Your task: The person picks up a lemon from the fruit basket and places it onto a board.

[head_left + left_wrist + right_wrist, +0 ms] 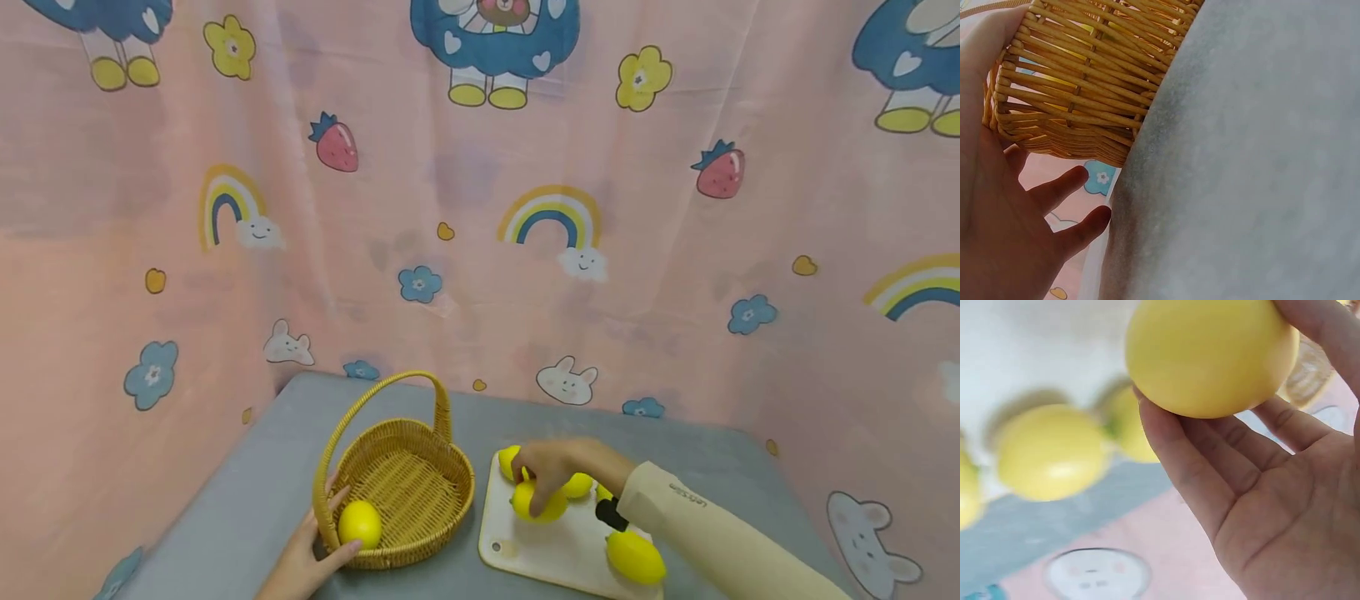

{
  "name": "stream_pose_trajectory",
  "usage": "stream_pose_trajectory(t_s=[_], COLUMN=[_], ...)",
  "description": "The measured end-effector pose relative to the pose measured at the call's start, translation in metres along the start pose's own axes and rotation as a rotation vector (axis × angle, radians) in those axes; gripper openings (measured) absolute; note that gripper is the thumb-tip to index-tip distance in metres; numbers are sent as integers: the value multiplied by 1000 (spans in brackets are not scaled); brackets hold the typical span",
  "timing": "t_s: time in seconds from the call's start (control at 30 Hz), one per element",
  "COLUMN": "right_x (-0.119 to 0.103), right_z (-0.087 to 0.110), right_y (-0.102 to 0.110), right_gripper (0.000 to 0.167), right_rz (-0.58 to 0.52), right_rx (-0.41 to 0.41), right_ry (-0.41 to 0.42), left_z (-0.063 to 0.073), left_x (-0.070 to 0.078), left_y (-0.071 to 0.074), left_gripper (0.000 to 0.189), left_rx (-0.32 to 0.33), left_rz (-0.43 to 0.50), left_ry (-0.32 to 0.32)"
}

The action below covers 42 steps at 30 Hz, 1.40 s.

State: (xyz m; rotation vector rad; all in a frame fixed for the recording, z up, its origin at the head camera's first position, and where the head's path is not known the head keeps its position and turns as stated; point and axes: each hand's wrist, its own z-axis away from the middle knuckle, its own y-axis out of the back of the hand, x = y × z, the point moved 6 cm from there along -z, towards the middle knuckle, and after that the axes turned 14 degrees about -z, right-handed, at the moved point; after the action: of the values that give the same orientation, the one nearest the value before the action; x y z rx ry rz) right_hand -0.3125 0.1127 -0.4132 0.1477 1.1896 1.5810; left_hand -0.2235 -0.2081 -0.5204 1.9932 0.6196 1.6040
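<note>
A lemon is gripped between the thumb and fingers of my right hand, over the white cutting board. The right wrist view shows this lemon held at the fingertips. More lemons lie on the board, one near its front right and several along its back. My left hand holds the wicker basket at its left side, thumb over the rim and the other fingers spread outside. Inside the basket, near that thumb, sits one lemon.
The basket's tall arched handle rises over its left and back. Grey cloth covers the table. A pink patterned curtain hangs behind it and at both sides. The board lies just right of the basket.
</note>
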Motion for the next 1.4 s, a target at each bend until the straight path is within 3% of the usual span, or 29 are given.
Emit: stream_pose_trajectory(t_s=[0.1, 0.2, 0.33, 0.43, 0.47, 0.57, 0.7, 0.87, 1.2, 1.4], right_x=[21, 37, 92, 146, 153, 200, 233, 230, 171, 177], right_z=[7, 6, -24, -58, -64, -97, -115, -105, -62, -67], right_y=[-8, -17, -38, -54, -56, -69, -76, -73, -62, -64], right_gripper=[31, 30, 38, 43, 41, 46, 50, 51, 43, 45], right_rz=[-33, -60, -18, 19, -3, -7, -35, -42, 109, 32], right_rx=[-7, -29, -58, -88, -97, -129, -118, -107, -44, -112], right_ry=[-71, -80, -49, -21, -47, -13, -36, -59, -152, -194], left_z=[2, 3, 1, -1, -1, 0, 0, -2, -1, -1], left_x=[0, 0, 3, 5, 4, 4, 5, 4, 4, 5], left_y=[2, 3, 2, 1, 1, 1, 1, 0, 1, 2], left_gripper=[73, 73, 73, 73, 73, 73, 74, 74, 74, 74], left_rx=[6, 12, -3, -17, -19, -19, -16, -27, -21, -6], left_rz=[-15, -33, -33, -22, -21, -19, -21, -11, -63, -92], left_ry=[-16, -24, -29, -26, -22, -17, -17, -4, -4, -20])
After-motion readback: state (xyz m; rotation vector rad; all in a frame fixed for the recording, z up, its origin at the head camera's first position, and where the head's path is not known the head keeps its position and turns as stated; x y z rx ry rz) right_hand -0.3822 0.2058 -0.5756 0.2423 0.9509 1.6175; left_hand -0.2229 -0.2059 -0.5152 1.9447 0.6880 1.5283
